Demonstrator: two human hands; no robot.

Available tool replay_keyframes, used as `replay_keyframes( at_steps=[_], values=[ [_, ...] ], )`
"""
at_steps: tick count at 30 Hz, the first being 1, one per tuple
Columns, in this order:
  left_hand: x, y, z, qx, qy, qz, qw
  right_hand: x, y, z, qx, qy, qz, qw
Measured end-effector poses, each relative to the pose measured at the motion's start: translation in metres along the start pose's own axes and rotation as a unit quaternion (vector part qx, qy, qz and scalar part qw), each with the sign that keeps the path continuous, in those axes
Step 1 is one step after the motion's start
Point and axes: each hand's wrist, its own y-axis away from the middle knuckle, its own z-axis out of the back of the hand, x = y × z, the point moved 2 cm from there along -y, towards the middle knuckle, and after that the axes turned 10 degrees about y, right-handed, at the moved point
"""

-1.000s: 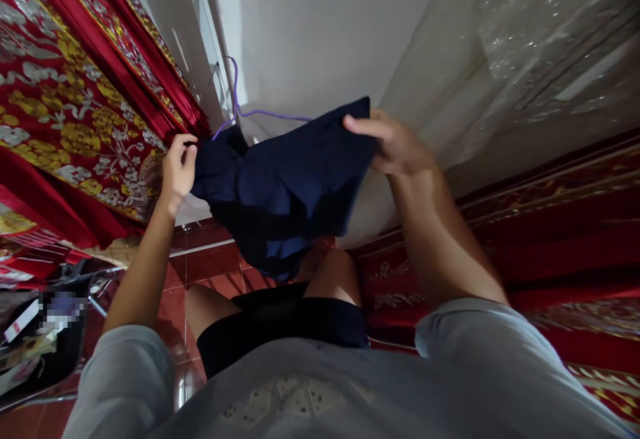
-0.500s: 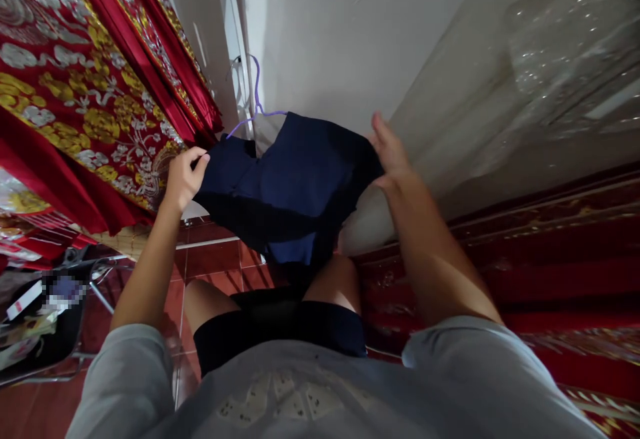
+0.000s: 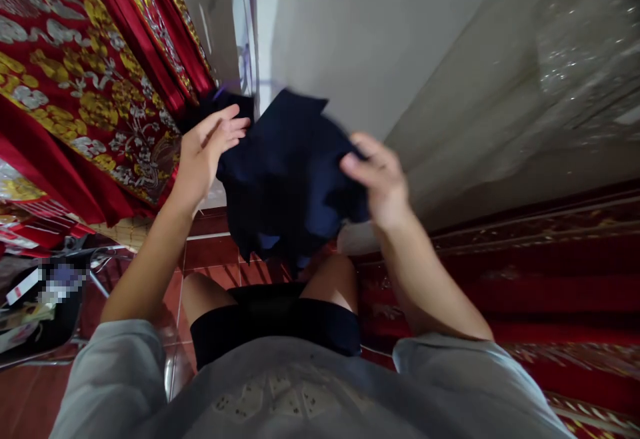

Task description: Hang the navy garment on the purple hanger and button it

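A dark navy garment hangs bunched in front of me at chest height. My left hand is at its left edge with the fingers stretched toward the cloth and touching it. My right hand grips the garment's right side, fingers curled into the fabric. A purple hanger shows faintly just above the garment, mostly hidden and blurred. Below are my bare knees and dark shorts.
A red curtain with gold and silver embroidery hangs at the left. A pale wall is ahead and a translucent glittery drape at the right. Red tiled floor lies below; a dark chair with clutter sits at the lower left.
The garment has been gathered from a spread shape into a bunch. My hands have come closer together, and my left hand has opened from a pinch at the cloth's corner.
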Motion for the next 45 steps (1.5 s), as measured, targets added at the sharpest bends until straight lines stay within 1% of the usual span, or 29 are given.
replay_keyframes(
  at_steps=[1, 2, 3, 4, 5, 6, 9, 10, 11, 12, 13, 15, 16, 17, 19, 21, 23, 24, 25, 26, 27, 29, 31, 32, 34, 38, 41, 43, 45],
  values=[
    [0.002, 0.003, -0.002, 0.018, 0.061, 0.040, 0.997, 0.007, 0.010, -0.016, 0.103, 0.017, 0.037, 0.994],
    [0.004, 0.007, -0.003, 0.034, 0.116, 0.081, 0.989, 0.011, 0.019, -0.031, 0.211, 0.040, 0.082, 0.973],
    [0.007, 0.014, -0.002, 0.047, 0.155, 0.118, 0.980, 0.012, 0.026, -0.043, 0.298, 0.048, 0.122, 0.945],
    [0.008, 0.022, -0.001, 0.061, 0.173, 0.149, 0.972, 0.010, 0.030, -0.053, 0.357, 0.052, 0.154, 0.920],
    [0.008, 0.032, 0.000, 0.085, 0.171, 0.176, 0.966, 0.004, 0.029, -0.059, 0.381, 0.054, 0.174, 0.907],
    [0.008, 0.042, 0.003, 0.117, 0.157, 0.200, 0.960, -0.004, 0.025, -0.061, 0.369, 0.059, 0.181, 0.910],
    [0.001, 0.072, 0.015, 0.228, 0.103, 0.283, 0.926, -0.042, 0.003, -0.058, 0.221, 0.112, 0.149, 0.957],
    [-0.001, 0.078, 0.020, 0.249, 0.078, 0.302, 0.917, -0.055, -0.004, -0.055, 0.180, 0.130, 0.131, 0.966],
    [-0.003, 0.080, 0.026, 0.255, 0.049, 0.305, 0.916, -0.067, -0.009, -0.054, 0.160, 0.140, 0.112, 0.971],
    [-0.004, 0.080, 0.033, 0.249, 0.018, 0.289, 0.924, -0.078, -0.012, -0.053, 0.165, 0.141, 0.091, 0.972],
    [-0.004, 0.076, 0.040, 0.237, -0.015, 0.259, 0.936, -0.087, -0.015, -0.054, 0.188, 0.131, 0.067, 0.971],
    [-0.001, 0.064, 0.054, 0.196, -0.075, 0.173, 0.962, -0.096, -0.016, -0.056, 0.239, 0.087, 0.013, 0.967],
    [0.002, 0.056, 0.060, 0.166, -0.099, 0.131, 0.972, -0.097, -0.018, -0.057, 0.251, 0.059, -0.014, 0.966],
    [0.004, 0.049, 0.065, 0.129, -0.122, 0.091, 0.980, -0.095, -0.020, -0.057, 0.244, 0.026, -0.038, 0.969],
    [0.007, 0.037, 0.071, 0.029, -0.161, 0.015, 0.986, -0.086, -0.033, -0.053, 0.186, -0.035, -0.066, 0.980],
    [0.003, 0.032, 0.072, -0.092, -0.194, -0.061, 0.975, -0.073, -0.055, -0.046, 0.111, -0.065, -0.068, 0.989],
    [-0.003, 0.035, 0.065, -0.203, -0.230, -0.133, 0.942, -0.063, -0.085, -0.036, 0.047, -0.061, -0.050, 0.996],
    [-0.006, 0.038, 0.059, -0.241, -0.245, -0.161, 0.925, -0.059, -0.100, -0.030, 0.022, -0.057, -0.039, 0.997],
    [-0.006, 0.041, 0.051, -0.254, -0.254, -0.176, 0.916, -0.058, -0.114, -0.024, -0.003, -0.057, -0.030, 0.998],
    [-0.005, 0.044, 0.043, -0.242, -0.257, -0.177, 0.919, -0.058, -0.126, -0.018, -0.028, -0.062, -0.023, 0.997],
    [-0.001, 0.045, 0.035, -0.209, -0.253, -0.165, 0.930, -0.059, -0.134, -0.013, -0.049, -0.067, -0.021, 0.996],
    [0.012, 0.045, 0.018, -0.108, -0.231, -0.118, 0.960, -0.066, -0.140, -0.004, -0.079, -0.075, -0.025, 0.994],
    [0.026, 0.043, 0.003, -0.014, -0.219, -0.077, 0.973, -0.073, -0.130, 0.001, -0.088, -0.073, -0.035, 0.993],
    [0.033, 0.042, -0.004, 0.018, -0.223, -0.064, 0.972, -0.076, -0.121, 0.001, -0.084, -0.070, -0.040, 0.993],
    [0.044, 0.041, -0.014, 0.056, -0.247, -0.042, 0.967, -0.082, -0.101, 0.001, -0.073, -0.067, -0.050, 0.994],
    [0.066, 0.046, -0.028, 0.066, -0.283, 0.000, 0.957, -0.095, -0.070, 0.000, -0.083, -0.052, -0.056, 0.994],
    [0.082, 0.058, -0.031, 0.039, -0.284, 0.030, 0.957, -0.109, -0.066, 0.003, -0.093, -0.006, -0.036, 0.995],
    [0.087, 0.069, -0.031, 0.005, -0.269, 0.025, 0.963, -0.117, -0.068, 0.005, -0.121, 0.033, -0.031, 0.992],
    [0.088, 0.081, -0.033, -0.024, -0.222, 0.014, 0.975, -0.120, -0.066, 0.006, -0.176, 0.084, -0.038, 0.980]
  ],
)
